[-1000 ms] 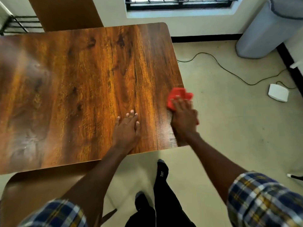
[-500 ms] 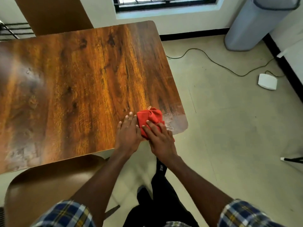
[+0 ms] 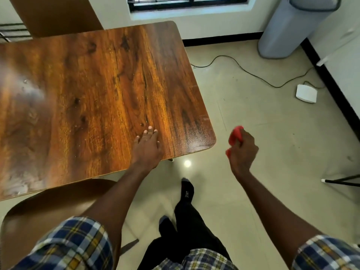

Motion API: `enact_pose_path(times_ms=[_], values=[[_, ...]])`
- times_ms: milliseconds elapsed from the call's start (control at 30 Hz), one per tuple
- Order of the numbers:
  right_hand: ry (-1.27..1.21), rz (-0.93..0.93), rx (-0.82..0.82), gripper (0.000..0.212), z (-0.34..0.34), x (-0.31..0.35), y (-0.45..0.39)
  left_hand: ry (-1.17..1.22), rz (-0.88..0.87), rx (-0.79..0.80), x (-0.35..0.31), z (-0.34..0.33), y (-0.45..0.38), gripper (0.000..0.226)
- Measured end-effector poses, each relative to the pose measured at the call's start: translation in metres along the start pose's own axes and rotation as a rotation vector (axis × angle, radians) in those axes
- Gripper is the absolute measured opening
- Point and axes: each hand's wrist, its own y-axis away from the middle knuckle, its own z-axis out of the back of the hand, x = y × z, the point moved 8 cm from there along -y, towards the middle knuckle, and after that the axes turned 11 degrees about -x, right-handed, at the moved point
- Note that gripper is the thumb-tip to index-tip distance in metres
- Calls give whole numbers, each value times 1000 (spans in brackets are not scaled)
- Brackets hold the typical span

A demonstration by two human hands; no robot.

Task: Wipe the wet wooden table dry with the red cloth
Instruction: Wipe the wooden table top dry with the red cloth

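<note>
Red cloth (image 3: 236,135) in right hand (image 3: 243,151) (off table (image 3: 93,90))

Legible text, one item: the word "SPORT" in small pale capitals, running lengthwise along the top of a black sock (image 3: 187,191) with a grey toe, worn on the person's forward foot on the tiled floor. No other readable markings.

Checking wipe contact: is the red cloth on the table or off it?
Off. The red cloth is bunched in the right hand, out past the table edge, over the floor. The left hand lies flat on the wood.
</note>
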Motion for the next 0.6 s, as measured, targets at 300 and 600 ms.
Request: enact_pose_path(times_ms=[300,600], values=[[99,961,526,47,-58,69,116,-57,-24,16,1,1,-4,55],[170,74,128,45,-8,-3,-4,-107,-44,43,-2,4,-9,54]])
